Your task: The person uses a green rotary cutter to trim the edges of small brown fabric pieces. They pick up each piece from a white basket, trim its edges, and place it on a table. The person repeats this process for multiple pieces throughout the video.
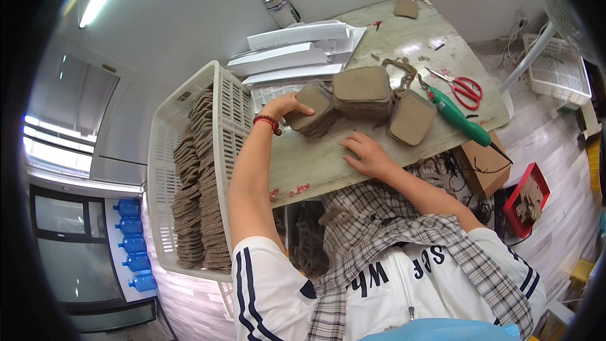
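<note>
My left hand is closed round the left stack of tan, rounded-square fabric pads, its thumb lying on the top piece. Right beside it stands a taller stack of the same pads. A smaller pile of pads lies to the right, near the table's front edge. My right hand rests on the tabletop before the stacks, holding nothing, with its fingers loosely apart. Right of the piles lie a green corded hand tool and red-handled scissors.
At the table's left stands a white plastic crate packed with rows of brown pads. Papers and a bottle are at the back. A cardboard box, a red tray of scraps and a fan stand at right.
</note>
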